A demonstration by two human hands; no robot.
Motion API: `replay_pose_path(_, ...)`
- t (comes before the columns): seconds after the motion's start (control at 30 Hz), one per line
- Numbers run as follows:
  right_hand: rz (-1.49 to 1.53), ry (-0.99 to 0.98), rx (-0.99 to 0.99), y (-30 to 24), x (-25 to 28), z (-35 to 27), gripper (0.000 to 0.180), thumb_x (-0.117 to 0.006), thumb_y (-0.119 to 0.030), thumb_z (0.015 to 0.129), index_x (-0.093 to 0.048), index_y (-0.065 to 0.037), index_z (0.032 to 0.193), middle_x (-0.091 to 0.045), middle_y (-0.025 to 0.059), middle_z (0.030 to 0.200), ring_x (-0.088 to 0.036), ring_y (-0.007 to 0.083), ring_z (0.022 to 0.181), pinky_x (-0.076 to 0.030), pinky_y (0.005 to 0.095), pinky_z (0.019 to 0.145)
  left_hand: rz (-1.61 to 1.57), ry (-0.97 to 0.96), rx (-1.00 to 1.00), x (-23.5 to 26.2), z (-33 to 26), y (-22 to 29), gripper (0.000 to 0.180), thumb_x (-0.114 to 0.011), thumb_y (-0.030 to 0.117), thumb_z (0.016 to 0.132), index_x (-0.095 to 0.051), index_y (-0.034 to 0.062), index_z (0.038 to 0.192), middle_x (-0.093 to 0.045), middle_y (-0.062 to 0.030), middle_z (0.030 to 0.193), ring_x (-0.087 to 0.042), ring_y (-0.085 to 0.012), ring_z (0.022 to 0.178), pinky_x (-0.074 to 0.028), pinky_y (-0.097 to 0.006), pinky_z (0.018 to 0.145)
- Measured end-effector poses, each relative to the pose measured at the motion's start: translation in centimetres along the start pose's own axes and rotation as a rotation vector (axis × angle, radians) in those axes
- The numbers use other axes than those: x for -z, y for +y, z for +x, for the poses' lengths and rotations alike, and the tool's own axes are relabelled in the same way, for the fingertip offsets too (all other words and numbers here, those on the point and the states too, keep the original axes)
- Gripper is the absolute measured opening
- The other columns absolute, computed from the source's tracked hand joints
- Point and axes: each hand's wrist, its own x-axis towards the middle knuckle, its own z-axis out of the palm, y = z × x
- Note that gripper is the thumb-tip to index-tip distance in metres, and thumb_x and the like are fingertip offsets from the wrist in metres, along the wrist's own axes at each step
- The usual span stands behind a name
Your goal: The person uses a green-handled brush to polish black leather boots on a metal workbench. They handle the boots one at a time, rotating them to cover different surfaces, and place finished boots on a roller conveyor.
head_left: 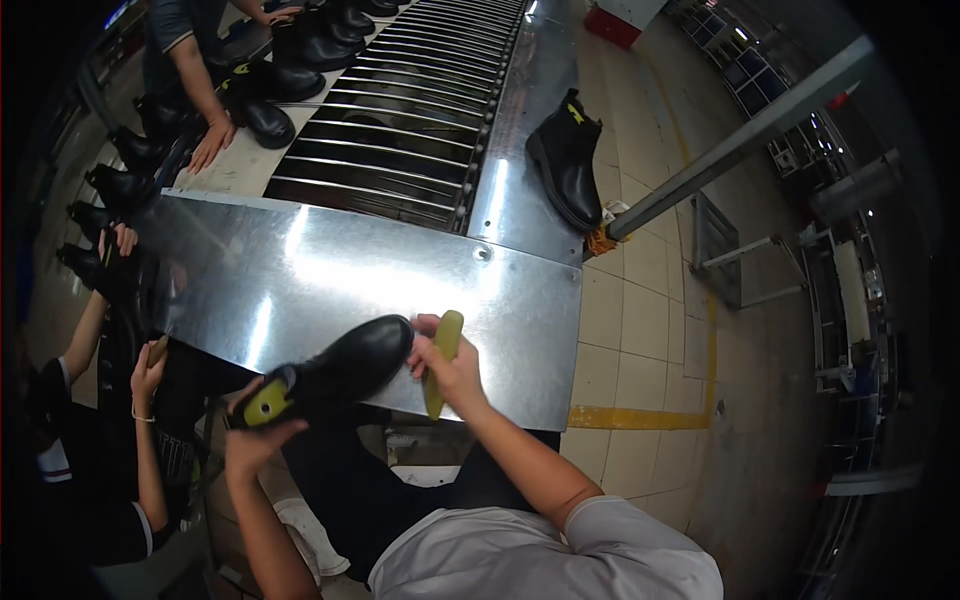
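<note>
A black ankle boot [345, 362] lies slanted above my lap at the near edge of the metal table, its toe pointing right and away. My left hand [258, 445] is wrapped round its shaft end, where a yellow-green patch [265, 405] with a dark spot shows. Beside the toe, my right hand [455, 375] grips a yellow-green oblong block [445, 360], held roughly upright. What its working face looks like is hidden. The fingertips are close to the toe; whether they touch it I cannot tell.
The metal tabletop [390, 275] meets a roller conveyor [400, 130]. Another black boot [570, 165] stands on the right-hand ledge. Several boots [300, 45] line the far left. One co-worker's hand [210, 145] rests there; at left another person's hand [150, 375] holds a small block.
</note>
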Motion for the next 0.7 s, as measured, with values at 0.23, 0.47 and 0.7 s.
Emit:
replay_pose_path(0.23,0.268,0.201,0.118,-0.6,1.3,-0.3,0.05,-0.066,-0.023,0.103,-0.043,0.004,0.138,-0.07,0.0187,0.111,-0.065,0.0159,0.065,-0.053,0.027,0.055,0.37,0.09,-0.051,-0.3,10.3,4.4,0.057,-0.086,0.012,0.076,-0.063,-0.002,0.126,-0.073,-0.0153,0.12,-0.07,-0.0246,0.11,-0.051,-0.039,0.1)
replay_pose_path(0.47,0.334,0.531,0.095,-4.1,4.1,2.1,0.033,-0.064,-0.016,0.101,-0.049,-0.003,0.127,-0.058,0.0049,0.079,-0.049,0.0078,0.052,-0.04,0.0243,0.043,0.079,0.865,-0.196,-8.1,2.7,10.0,0.027,-0.071,0.012,0.098,-0.068,-0.0025,0.121,-0.074,-0.0188,0.111,-0.07,-0.0203,0.106,-0.054,-0.032,0.093)
replay_pose_path(0.7,0.473,0.404,0.119,-3.7,-0.3,7.2,0.028,-0.067,-0.015,0.098,-0.051,-0.003,0.119,-0.057,0.0049,0.072,-0.048,0.0089,0.047,-0.038,0.0251,0.04,1.14,-0.143,-0.63,-16.6,10.2,10.3,0.083,-0.083,0.056,0.072,-0.061,0.0062,0.134,-0.06,-0.0138,0.136,-0.051,-0.036,0.135,-0.019,-0.063,0.122)
